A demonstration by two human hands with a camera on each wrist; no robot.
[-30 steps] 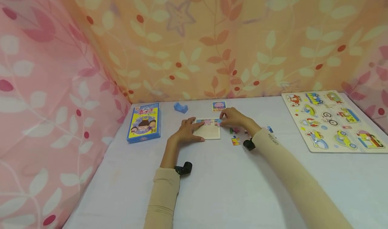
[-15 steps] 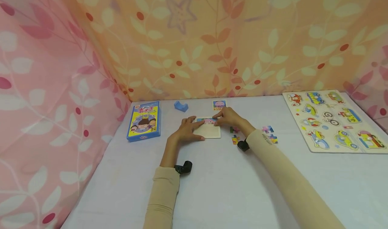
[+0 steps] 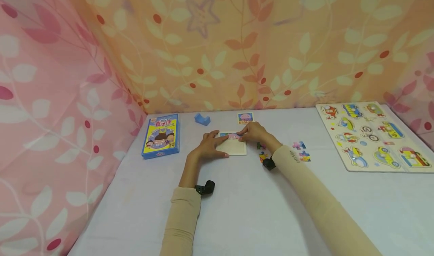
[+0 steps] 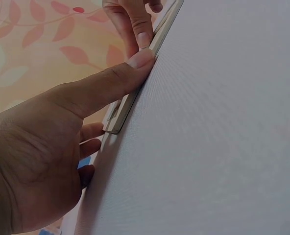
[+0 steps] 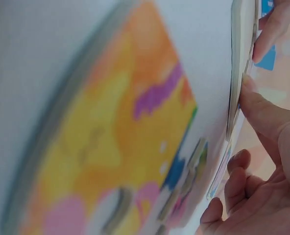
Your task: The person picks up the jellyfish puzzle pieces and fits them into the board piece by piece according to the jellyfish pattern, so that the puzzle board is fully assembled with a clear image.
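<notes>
A small pale puzzle tray (image 3: pixel 234 148) lies on the white cloth, with pink and blue jigsaw pieces (image 3: pixel 232 136) along its far edge. My left hand (image 3: pixel 206 147) steadies the tray from the left, thumb along the near side and index finger over the top-left pieces. At the tray's top-right corner my right hand (image 3: pixel 254 132) pinches a jigsaw piece between thumb and index finger; the fingers mostly hide that piece. In the right wrist view the right thumb (image 5: pixel 262 110) is against the tray edge (image 5: pixel 235 73), with the other fingers curled below.
Loose jigsaw pieces (image 3: pixel 304 156) lie right of the tray, some partly under the right wrist. A small picture card (image 3: pixel 245 118) and a blue block (image 3: pixel 202 119) are behind. A boxed card game (image 3: pixel 162 137) stands left; a large knobbed puzzle board (image 3: pixel 369 139) lies right.
My right hand has shifted slightly left along the tray's far edge, bringing the piece in beside the others. More loose pieces show beside the right sleeve. The left hand has stayed still.
</notes>
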